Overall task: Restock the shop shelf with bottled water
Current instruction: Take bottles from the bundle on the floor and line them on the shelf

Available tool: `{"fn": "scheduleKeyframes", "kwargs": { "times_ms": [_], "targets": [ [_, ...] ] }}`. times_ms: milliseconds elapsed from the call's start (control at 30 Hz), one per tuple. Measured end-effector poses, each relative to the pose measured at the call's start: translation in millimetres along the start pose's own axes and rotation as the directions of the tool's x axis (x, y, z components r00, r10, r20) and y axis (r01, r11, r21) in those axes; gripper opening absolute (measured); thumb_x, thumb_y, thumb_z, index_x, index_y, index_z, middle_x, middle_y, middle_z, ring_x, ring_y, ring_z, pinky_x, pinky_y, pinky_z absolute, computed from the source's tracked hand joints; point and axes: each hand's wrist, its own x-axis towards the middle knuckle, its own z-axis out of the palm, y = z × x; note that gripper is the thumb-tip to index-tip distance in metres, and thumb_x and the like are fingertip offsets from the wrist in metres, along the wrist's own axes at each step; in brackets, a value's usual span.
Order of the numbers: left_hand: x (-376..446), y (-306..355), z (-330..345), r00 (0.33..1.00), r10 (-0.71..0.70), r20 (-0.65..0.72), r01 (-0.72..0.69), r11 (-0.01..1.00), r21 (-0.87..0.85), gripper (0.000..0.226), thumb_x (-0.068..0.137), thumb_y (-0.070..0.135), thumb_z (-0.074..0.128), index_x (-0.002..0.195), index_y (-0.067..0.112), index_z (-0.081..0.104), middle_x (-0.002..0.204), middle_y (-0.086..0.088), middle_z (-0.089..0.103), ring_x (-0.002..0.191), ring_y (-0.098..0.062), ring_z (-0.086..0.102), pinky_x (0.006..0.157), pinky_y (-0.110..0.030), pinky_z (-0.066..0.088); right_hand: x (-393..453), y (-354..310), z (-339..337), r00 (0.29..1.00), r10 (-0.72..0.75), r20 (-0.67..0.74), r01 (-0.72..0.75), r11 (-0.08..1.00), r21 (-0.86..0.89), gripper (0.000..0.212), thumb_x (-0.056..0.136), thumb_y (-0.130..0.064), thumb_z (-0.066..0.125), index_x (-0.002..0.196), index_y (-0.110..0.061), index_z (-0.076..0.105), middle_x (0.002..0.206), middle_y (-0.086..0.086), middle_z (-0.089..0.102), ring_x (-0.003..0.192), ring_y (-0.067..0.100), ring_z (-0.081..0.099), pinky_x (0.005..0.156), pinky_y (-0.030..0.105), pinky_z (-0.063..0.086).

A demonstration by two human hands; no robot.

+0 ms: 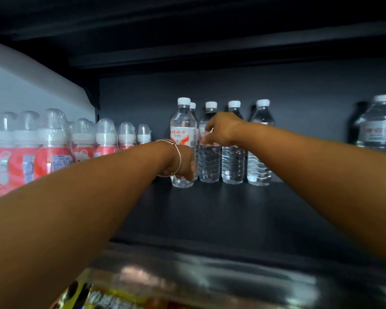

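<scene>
Now we reach deep into the dark shelf [210, 210], both arms stretched toward the row of water bottles at twelve o'clock, all standing upright with their long axes vertical. At nine o'clock stand the red-labelled drinks [54, 152], and a lone bottle [379, 126] blurs at three o'clock. Our left hand [185, 166], bangle [176, 157] on the wrist, wraps its grip low around the front bottle [183, 130]. Our right hand [221, 130] closes on the label band of the second bottle [210, 161], just beside it toward three o'clock. We judge the front bottle still needs sliding back toward twelve, into line with the row.
</scene>
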Motion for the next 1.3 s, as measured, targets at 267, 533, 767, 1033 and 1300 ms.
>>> {"fn": "scheduleKeyframes", "kwargs": {
  "times_ms": [267,533,767,1033,1300],
  "targets": [
    [-85.1,138.7,0.3,0.988,0.13,-0.088,-0.136,0.988,-0.067,0.021,0.082,0.007,0.065,0.103,0.008,0.065,0.082,-0.006,0.059,0.073,-0.017,0.053,0.058,-0.021,0.042,-171.3,61.3,-54.1,0.991,-0.082,0.102,0.104,0.966,-0.236,0.038,0.092,-0.017,0.054,0.129,-0.01,0.055,0.128,0.008,0.057,0.118,0.027,0.052,0.09,0.026,0.04],
    [-184.7,320.3,51.5,0.932,0.335,-0.141,-0.352,0.927,-0.127,0.03,0.081,0.011,0.068,0.109,0.003,0.063,0.089,-0.003,0.057,0.079,-0.014,0.052,0.068,-0.021,0.04,-371.9,162.1,-97.3,0.997,0.078,0.02,-0.07,0.959,-0.273,0.038,0.085,-0.024,0.062,0.12,-0.007,0.06,0.117,0.019,0.061,0.11,0.035,0.057,0.09,0.037,0.05],
    [-226.3,437.4,160.4,0.864,0.489,0.119,-0.46,0.863,-0.21,0.032,0.079,0.017,0.071,0.108,0.005,0.062,0.074,0.002,0.057,0.063,-0.007,0.052,0.062,-0.022,0.041,-526.8,245.8,-56.0,0.952,0.253,0.171,-0.207,0.946,-0.248,0.033,0.084,-0.023,0.062,0.115,-0.01,0.063,0.114,0.018,0.063,0.108,0.035,0.058,0.084,0.036,0.049],
    [-240.7,515.5,384.3,0.663,0.552,0.506,-0.454,0.834,-0.314,0.038,0.085,0.015,0.066,0.12,0.006,0.055,0.121,-0.012,0.059,0.103,-0.025,0.056,0.078,-0.023,0.042,-665.7,338.2,97.3,0.722,0.456,0.52,-0.427,0.885,-0.184,0.035,0.087,-0.018,0.059,0.12,-0.007,0.058,0.12,0.018,0.057,0.112,0.034,0.055,0.085,0.036,0.047],
    [-279.1,517.1,678.0,0.482,0.542,0.688,-0.42,0.832,-0.362,0.044,0.085,0.015,0.063,0.126,0.008,0.048,0.128,-0.012,0.049,0.116,-0.028,0.05,0.096,-0.031,0.043,-829.6,387.8,334.1,0.362,0.564,0.742,-0.693,0.696,-0.19,0.031,0.093,-0.015,0.051,0.123,-0.008,0.054,0.127,0.014,0.053,0.119,0.031,0.05,0.092,0.038,0.045]
  ]
}}
